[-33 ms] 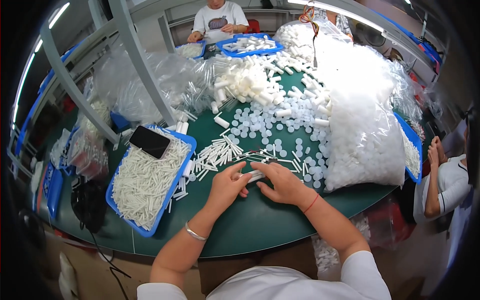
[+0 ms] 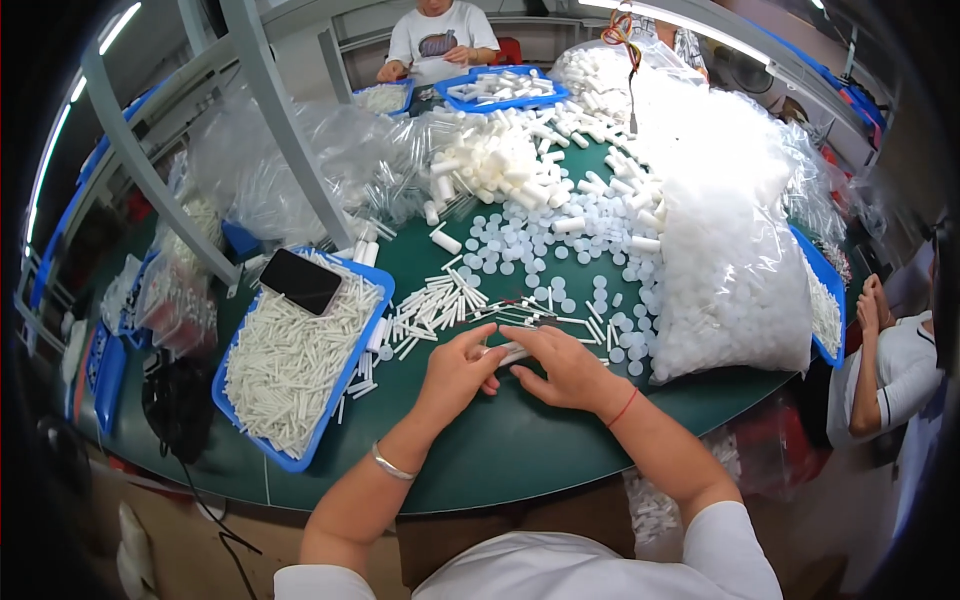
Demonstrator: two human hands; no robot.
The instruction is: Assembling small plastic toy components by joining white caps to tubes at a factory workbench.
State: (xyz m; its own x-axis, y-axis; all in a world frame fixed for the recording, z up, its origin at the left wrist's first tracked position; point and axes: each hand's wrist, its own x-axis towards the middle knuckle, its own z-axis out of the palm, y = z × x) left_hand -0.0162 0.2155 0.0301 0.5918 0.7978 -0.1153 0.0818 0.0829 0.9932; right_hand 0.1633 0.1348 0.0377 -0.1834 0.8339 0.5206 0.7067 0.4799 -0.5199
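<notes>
Close to the table's front edge, my left hand (image 2: 458, 369) and my right hand (image 2: 562, 364) meet around a small white tube (image 2: 514, 353). The fingers of both are curled against it, and they cover much of its length. Just beyond my hands lies a loose heap of thin white sticks (image 2: 440, 303). Dark thin pieces (image 2: 520, 308) lie among white sticks beyond my fingertips. Round translucent discs (image 2: 540, 240) are scattered farther back, in front of a pile of thicker white cylinders (image 2: 495, 165).
A blue tray (image 2: 300, 462) full of white sticks stands left, with a black phone (image 2: 300, 281) on top. On the right a bulging clear bag (image 2: 735, 270) stands beside another blue tray (image 2: 822, 268). Grey frame posts (image 2: 290, 120) rise at left. Two people sit around the table.
</notes>
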